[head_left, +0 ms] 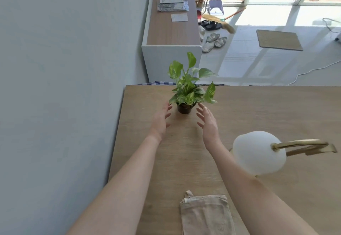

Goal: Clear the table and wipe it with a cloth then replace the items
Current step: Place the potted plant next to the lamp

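1. Centre-left of frame: left hand (160, 122) noted just left of the pot, fingers straight and spread, grasping nothing. Narrow gap to the pot visible; no contact.
2. Centre of frame: potted plant (190, 87) recorded upright on the table (276, 114), close to its far edge. Small dark pot (184, 108) under broad foliage, with leaves overhanging the fingertips on both sides.
3. Just right of centre: right hand (208, 125) logged with palm turned inward toward the pot, fingers released and slightly fanned, grasping nothing. No contact.
4. Lower centre: beige cloth (206, 214) lying flat at the near edge of the table, untouched.
5. Right of frame: lamp (258, 153), white globe on a brass arm, close beside the right forearm. Base hidden behind the globe.
6. Step in hand, as a judgement: taking the plant off to clear the top. Judged early in the task, with plant, cloth and lamp all on the table. Direction of hand travel not readable from one frame.
7. Method advised: bring both palms in low, beneath the foliage, onto the pot wall. Grip the pot only, never the stems. Lift straight up and keep level to hold the soil in. Keep the right elbow tucked, away from the globe.
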`<state>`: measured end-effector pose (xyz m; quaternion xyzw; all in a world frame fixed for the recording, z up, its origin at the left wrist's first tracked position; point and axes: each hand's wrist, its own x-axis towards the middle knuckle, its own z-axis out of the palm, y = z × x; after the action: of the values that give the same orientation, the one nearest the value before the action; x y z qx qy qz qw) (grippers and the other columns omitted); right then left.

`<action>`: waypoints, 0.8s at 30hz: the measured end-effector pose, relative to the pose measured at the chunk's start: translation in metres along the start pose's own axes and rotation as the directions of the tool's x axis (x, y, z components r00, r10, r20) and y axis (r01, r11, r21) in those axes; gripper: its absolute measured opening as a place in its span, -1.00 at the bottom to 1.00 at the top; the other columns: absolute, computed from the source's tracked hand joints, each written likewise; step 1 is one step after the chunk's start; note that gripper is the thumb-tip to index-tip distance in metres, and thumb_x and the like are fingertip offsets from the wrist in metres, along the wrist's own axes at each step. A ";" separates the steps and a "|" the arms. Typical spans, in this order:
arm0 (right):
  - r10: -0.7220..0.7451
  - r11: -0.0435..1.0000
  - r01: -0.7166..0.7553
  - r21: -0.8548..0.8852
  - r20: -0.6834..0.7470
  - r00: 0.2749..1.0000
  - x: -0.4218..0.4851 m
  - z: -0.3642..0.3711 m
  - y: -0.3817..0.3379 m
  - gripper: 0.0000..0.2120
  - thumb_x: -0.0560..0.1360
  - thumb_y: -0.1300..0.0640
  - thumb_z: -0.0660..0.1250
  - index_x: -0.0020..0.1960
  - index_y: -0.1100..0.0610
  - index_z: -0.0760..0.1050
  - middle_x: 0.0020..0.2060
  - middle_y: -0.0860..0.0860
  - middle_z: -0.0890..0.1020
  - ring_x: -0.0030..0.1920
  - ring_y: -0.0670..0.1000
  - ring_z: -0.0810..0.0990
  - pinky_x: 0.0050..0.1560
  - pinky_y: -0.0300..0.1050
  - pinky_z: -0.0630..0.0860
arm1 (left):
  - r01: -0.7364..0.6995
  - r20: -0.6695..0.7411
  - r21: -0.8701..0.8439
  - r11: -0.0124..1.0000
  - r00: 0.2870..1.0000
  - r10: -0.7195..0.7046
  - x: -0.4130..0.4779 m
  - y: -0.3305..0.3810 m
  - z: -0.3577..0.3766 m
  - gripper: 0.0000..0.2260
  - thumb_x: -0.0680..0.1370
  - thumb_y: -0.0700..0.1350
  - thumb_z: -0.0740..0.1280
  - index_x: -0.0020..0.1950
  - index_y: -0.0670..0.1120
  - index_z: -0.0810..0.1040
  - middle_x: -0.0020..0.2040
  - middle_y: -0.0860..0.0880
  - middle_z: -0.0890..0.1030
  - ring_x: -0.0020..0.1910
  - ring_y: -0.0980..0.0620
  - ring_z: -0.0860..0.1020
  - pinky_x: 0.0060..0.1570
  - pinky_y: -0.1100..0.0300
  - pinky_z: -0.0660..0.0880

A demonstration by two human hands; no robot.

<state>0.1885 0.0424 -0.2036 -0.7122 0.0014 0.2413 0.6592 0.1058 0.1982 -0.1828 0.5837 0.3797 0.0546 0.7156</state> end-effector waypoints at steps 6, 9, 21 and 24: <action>0.015 0.995 -0.011 0.098 -0.042 0.999 0.026 0.012 0.012 -0.57 0.78 -0.07 0.10 0.53 0.09 0.47 0.36 -0.05 0.63 0.36 -0.09 0.59 0.45 0.09 0.49 | -0.021 0.005 -0.101 0.995 1.000 0.022 0.023 -0.004 0.009 -0.53 0.73 0.27 0.16 0.53 0.08 0.52 0.45 0.08 0.58 0.38 0.11 0.55 0.50 -0.13 0.45; 0.024 0.989 -0.020 0.146 -0.027 0.999 0.030 0.013 0.013 -0.65 0.78 -0.05 0.11 0.42 0.04 0.53 0.32 -0.05 0.65 0.37 -0.08 0.60 0.46 0.13 0.49 | -0.040 0.024 -0.106 0.994 0.999 0.043 0.025 -0.005 0.014 -0.66 0.75 0.24 0.14 0.39 0.19 0.58 0.35 0.19 0.63 0.35 0.20 0.57 0.53 -0.08 0.42; 0.025 0.991 -0.035 0.126 0.082 0.996 0.018 0.004 0.004 -0.59 0.77 -0.04 0.10 0.48 0.07 0.54 0.30 -0.04 0.69 0.32 -0.08 0.65 0.30 -0.15 0.45 | 0.024 0.049 -0.183 0.983 0.999 -0.016 0.001 0.001 0.014 -0.61 0.66 0.35 0.15 0.32 0.20 0.58 0.32 0.21 0.63 0.39 0.12 0.56 0.53 -0.15 0.42; 0.007 0.998 -0.014 0.065 0.108 0.994 0.004 -0.003 0.001 -0.58 0.77 -0.08 0.07 0.51 -0.03 0.53 0.31 -0.09 0.68 0.33 -0.12 0.63 0.26 -0.21 0.42 | 0.014 0.066 -0.156 0.988 0.998 -0.004 -0.014 0.000 0.011 -0.33 0.50 0.49 0.17 0.50 0.17 0.51 0.41 0.13 0.60 0.38 0.09 0.58 0.46 -0.18 0.48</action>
<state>0.1931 0.0410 -0.2060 -0.6761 -0.0223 0.2827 0.6801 0.1025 0.1827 -0.1758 0.5257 0.3532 0.0618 0.7714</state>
